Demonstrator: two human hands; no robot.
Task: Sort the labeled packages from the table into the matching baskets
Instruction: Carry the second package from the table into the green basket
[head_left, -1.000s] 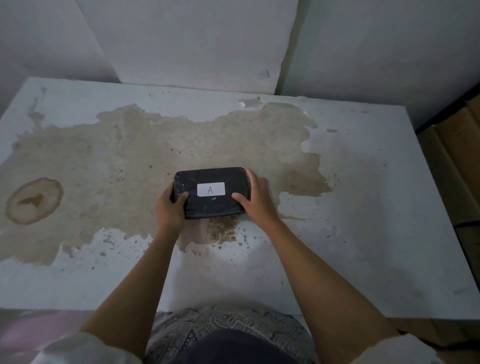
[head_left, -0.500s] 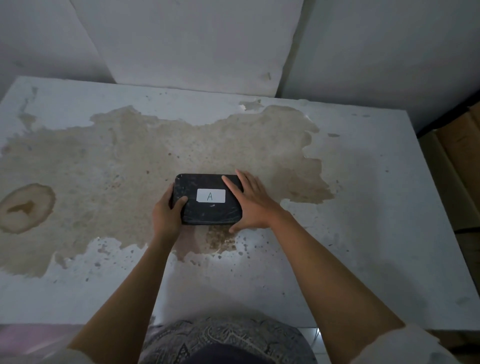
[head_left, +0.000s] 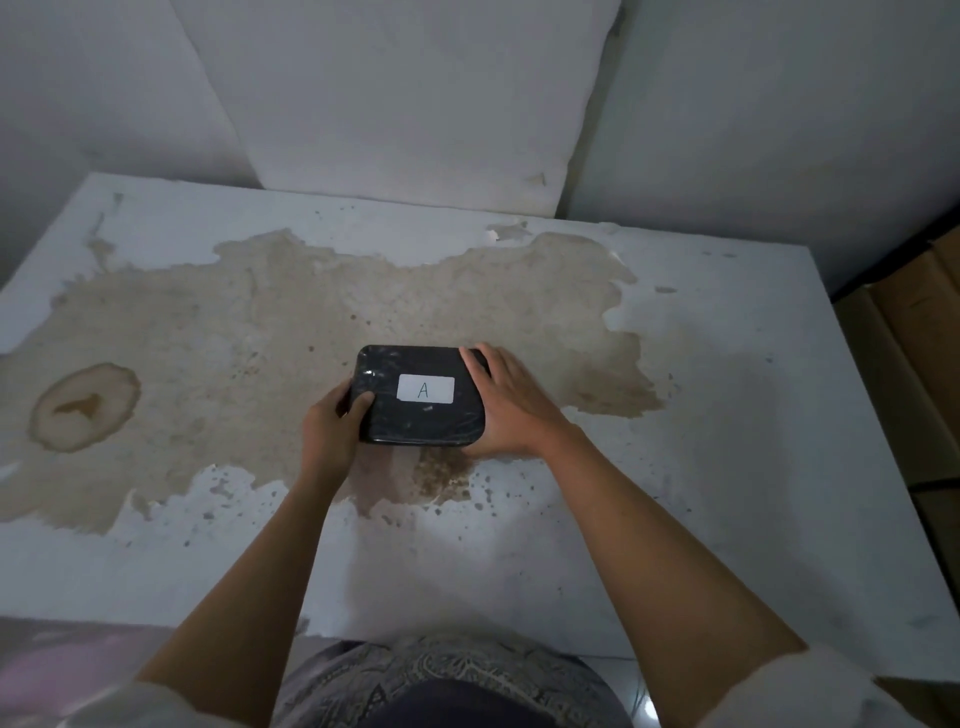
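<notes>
A black wrapped package (head_left: 410, 421) with a white label reading "A" lies near the middle of the stained white table (head_left: 727, 467). My left hand (head_left: 332, 426) grips its left end, thumb on top. My right hand (head_left: 511, 402) rests on its right end, fingers spread over the top and far corner. No basket is in view.
A brown ring stain (head_left: 83, 408) marks the table's left side. White panels (head_left: 405, 104) lean against the wall behind the table. Cardboard boxes (head_left: 914, 338) stand off the table's right edge.
My right hand slid from the package's top back to its right end. The package stayed in place between both hands.
</notes>
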